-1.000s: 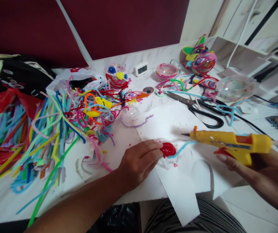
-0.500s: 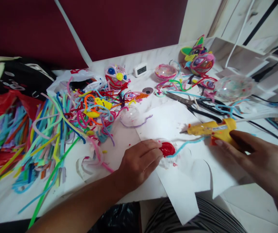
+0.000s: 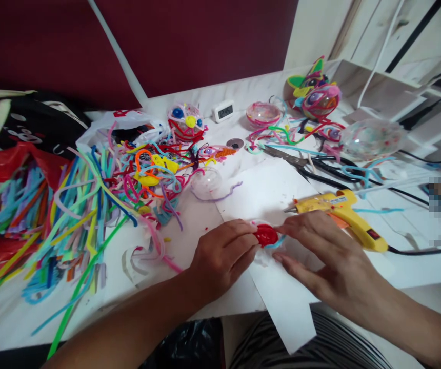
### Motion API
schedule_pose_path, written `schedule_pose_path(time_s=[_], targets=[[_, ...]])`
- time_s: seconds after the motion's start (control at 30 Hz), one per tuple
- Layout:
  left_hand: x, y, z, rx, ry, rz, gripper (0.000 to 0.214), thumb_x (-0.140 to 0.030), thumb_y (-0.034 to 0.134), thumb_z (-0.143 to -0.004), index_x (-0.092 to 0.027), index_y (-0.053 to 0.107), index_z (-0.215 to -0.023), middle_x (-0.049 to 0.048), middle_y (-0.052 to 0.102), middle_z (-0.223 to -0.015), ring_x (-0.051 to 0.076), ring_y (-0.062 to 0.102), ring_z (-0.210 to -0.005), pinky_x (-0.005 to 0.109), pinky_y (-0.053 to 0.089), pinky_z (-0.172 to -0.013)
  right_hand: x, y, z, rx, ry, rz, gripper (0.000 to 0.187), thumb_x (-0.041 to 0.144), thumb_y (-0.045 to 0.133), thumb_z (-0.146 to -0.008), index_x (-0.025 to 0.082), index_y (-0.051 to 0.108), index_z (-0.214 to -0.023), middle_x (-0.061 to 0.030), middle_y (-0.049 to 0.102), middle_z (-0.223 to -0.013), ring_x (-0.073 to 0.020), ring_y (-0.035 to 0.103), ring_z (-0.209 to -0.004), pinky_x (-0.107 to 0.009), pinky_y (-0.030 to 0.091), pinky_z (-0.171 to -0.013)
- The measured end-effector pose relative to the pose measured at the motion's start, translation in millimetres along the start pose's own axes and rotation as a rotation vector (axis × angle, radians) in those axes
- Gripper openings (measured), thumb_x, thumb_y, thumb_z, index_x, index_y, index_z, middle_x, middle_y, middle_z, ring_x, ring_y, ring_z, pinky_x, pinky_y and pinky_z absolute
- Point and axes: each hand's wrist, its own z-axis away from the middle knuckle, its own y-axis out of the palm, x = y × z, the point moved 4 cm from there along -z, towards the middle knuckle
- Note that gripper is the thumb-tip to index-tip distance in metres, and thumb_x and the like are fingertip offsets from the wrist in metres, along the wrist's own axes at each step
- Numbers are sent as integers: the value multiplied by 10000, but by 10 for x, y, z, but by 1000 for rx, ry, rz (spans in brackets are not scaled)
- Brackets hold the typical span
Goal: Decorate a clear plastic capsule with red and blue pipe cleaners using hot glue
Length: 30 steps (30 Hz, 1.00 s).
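A small round piece with a red coiled centre (image 3: pixel 266 235) and a clear or whitish rim lies on white paper in front of me. My left hand (image 3: pixel 224 253) grips its left edge, fingers bent together. A light-blue pipe cleaner (image 3: pixel 277 244) curves along the lower right of the red part. My right hand (image 3: pixel 320 253) bends over that side, its thumb and fingertips on the pipe cleaner at the rim. Behind my right hand, a yellow hot glue gun (image 3: pixel 336 202) lies on the table, nozzle pointing left.
Bundled pipe cleaners (image 3: pixel 78 220) spread across the left side beside a red bag (image 3: pixel 16 159). Black-handled scissors (image 3: pixel 313 166) lie beyond the glue gun. Clear bowls (image 3: pixel 372 139), a decorated ball (image 3: pixel 185 123) and a small digital clock (image 3: pixel 224 111) stand further back. The gun's cord (image 3: pixel 420 251) runs right.
My right hand has put the glue gun down on the table and moved left to the red piece. The light-blue pipe cleaner now bends closer around its edge. My left hand stays in place.
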Motion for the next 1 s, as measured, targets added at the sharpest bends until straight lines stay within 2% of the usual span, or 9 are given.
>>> schedule_pose_path(time_s=[0.27,0.47,0.63,1.0], targets=[[6,4,4,-8,-20,21,194,-109,588,-845,-150,606,-1034,77,656,-1071,160,612,-1024,323,529,-946,-12,95,-116,36,9,-117,131,225,582,-870,181,590,-993,-62,568,-927,-176,533,-873,-348,479,-780],[15,0,16,0,-42,19,193,-120,600,-838,-154,620,-1027,68,656,-1053,157,614,-1015,317,531,-936,-35,132,-134,51,48,-162,119,211,596,-862,190,597,-979,-51,560,-890,-161,533,-833,-326,483,-739],[24,3,27,-10,-81,18,172,-114,628,-818,-150,630,-987,65,659,-1039,148,618,-997,284,535,-906,-54,159,-167,92,88,-189,42,223,593,-860,195,586,-891,-45,558,-861,-164,540,-807,-334,482,-735],[6,-13,-20,-10,-149,54,124,-133,600,-838,-151,655,-947,89,659,-1022,171,620,-953,318,549,-842,-66,183,-162,89,123,-211,45,228,563,-860,200,583,-831,-50,574,-833,-179,564,-789,-358,498,-731]])
